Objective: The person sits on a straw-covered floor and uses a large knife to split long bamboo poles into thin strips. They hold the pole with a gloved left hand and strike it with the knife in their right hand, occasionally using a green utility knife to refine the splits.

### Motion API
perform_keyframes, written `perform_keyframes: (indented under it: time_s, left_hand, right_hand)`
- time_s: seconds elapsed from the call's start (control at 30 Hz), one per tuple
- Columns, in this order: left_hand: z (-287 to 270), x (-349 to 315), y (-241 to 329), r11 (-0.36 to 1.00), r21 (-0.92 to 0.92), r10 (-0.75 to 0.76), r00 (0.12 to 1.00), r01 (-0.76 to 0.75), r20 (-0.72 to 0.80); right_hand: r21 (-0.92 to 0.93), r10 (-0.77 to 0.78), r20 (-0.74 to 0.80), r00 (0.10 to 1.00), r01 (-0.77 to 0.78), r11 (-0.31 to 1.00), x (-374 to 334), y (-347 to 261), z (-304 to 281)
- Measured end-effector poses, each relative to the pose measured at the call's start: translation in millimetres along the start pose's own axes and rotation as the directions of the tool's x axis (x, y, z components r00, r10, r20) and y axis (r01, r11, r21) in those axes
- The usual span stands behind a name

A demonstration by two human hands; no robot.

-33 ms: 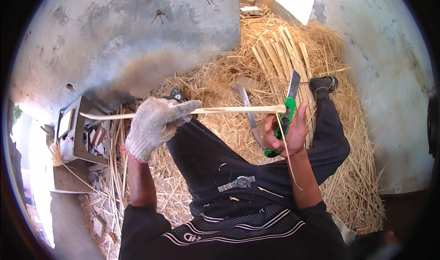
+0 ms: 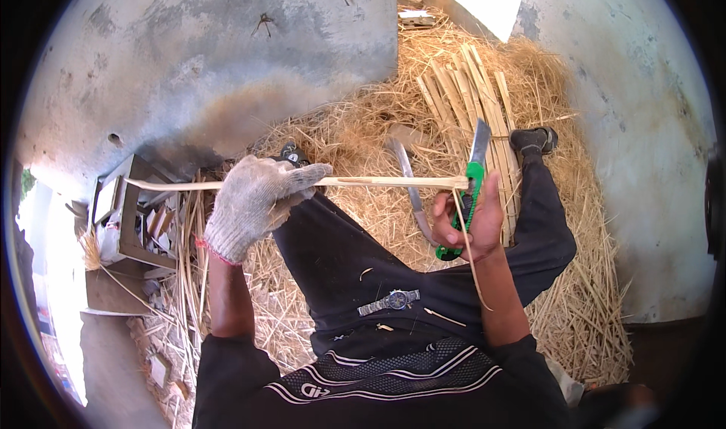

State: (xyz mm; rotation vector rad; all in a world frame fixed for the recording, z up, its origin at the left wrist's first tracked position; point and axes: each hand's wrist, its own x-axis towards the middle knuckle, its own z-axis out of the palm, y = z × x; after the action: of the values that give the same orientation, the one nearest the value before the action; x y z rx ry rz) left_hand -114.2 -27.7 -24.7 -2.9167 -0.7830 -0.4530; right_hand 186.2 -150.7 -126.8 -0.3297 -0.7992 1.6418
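My left hand (image 2: 253, 198), in a grey knitted glove, is closed around a long pale bamboo strip (image 2: 386, 181) with the index finger stretched along it. The strip lies roughly level across my lap, and its far left end curves up slightly. My right hand (image 2: 488, 217) is bare and grips a green utility knife (image 2: 473, 183), blade pointing up and away. The strip's right end meets the knife near the base of its blade. From that end a thin shaving (image 2: 470, 255) hangs down over my right forearm. Part of the knife handle is hidden by my fingers.
A curved metal blade (image 2: 409, 179) lies on the straw beyond my lap. Flat bamboo slats (image 2: 480, 96) are bundled ahead, beside my right shoe (image 2: 533, 139). A wristwatch (image 2: 397, 300) rests on my trousers. At left stands a wooden box (image 2: 128, 217) with scraps. Walls (image 2: 189, 43) enclose the straw.
My left hand and the bamboo strip have shifted slightly to the left. The knife has turned a little more upright. Both holds are the same.
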Motion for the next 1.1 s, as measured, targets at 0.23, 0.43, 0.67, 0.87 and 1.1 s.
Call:
perform_keyframes:
  time_s: [0.23,0.43,0.67,0.87,1.1]
  left_hand:
    - [-12.8,5.5,0.0,0.979,0.203,-0.014,0.999,0.007,0.034]
    - [-8.1,5.1,0.4,0.993,-0.082,-0.081,0.996,0.083,0.032]
    - [8.7,-0.6,53.7,0.632,-0.481,0.023,0.606,0.608,0.795]
    - [14.7,-6.2,56.9,0.688,-0.533,-0.124,0.804,0.492,0.582]
    - [30.1,-4.3,54.0,0.586,-0.628,-0.217,0.846,0.512,0.488]
  right_hand:
    - [-0.307,0.075,-0.293,0.953,-0.168,0.937,-11.4,12.2,-0.3]
    - [-0.386,-0.151,-0.389,0.909,-0.012,0.923,-6.3,14.0,3.0]
    - [-0.519,-0.152,-0.333,0.93,-0.046,0.854,3.3,-14.2,-5.4]
    - [-0.473,-0.234,-0.402,0.885,0.019,0.881,12.2,-5.2,-11.4]
    - [-0.981,-0.897,-0.11,0.429,0.1,0.168,19.0,8.3,0.7]
